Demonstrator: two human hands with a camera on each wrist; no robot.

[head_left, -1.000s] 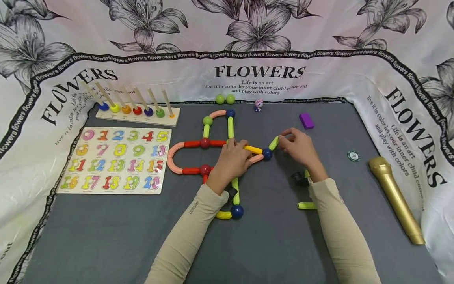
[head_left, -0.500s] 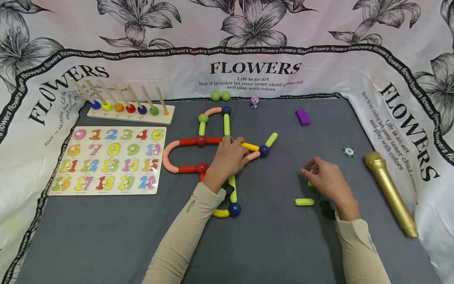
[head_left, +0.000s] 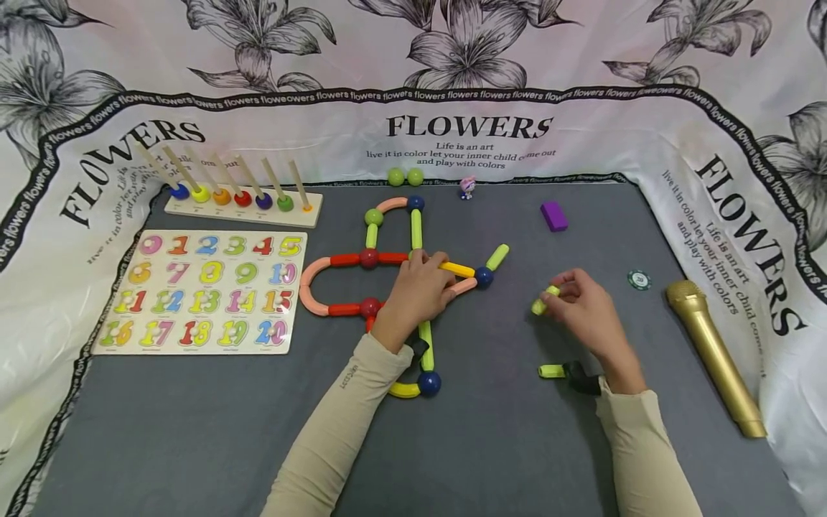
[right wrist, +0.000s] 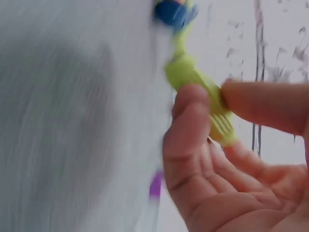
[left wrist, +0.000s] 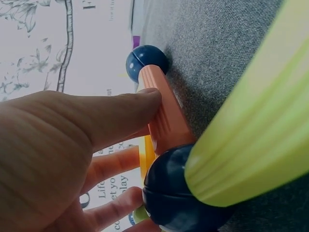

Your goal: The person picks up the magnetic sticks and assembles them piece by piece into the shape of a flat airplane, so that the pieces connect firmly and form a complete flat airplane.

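Note:
A shape of magnetic rods and balls lies on the grey cloth. My left hand [head_left: 416, 294] pinches its right part, thumb against a salmon rod [left wrist: 166, 108] and fingers on the far side by a yellow rod [head_left: 457, 269]. These two rods meet at a blue ball [head_left: 484, 277], from which a short green rod [head_left: 498, 256] sticks out. My right hand [head_left: 588, 316], to the right of that ball, pinches a loose green rod [right wrist: 193, 77] between thumb and fingers. Another green rod [head_left: 550, 371] lies below it, partly hidden by the wrist camera. The left hand covers the shape's middle.
A number board [head_left: 200, 291] and a peg counting stand [head_left: 242, 215] are at left. Two green balls [head_left: 405, 177], a small figurine [head_left: 468, 187] and a purple block [head_left: 553, 216] lie at the back. A round chip [head_left: 639, 279] and a gold microphone [head_left: 717, 359] lie at right.
My right hand left the green rod at the blue ball, moved down right to a loose green rod, and now holds it raised, farther left. The left hand stayed in place.

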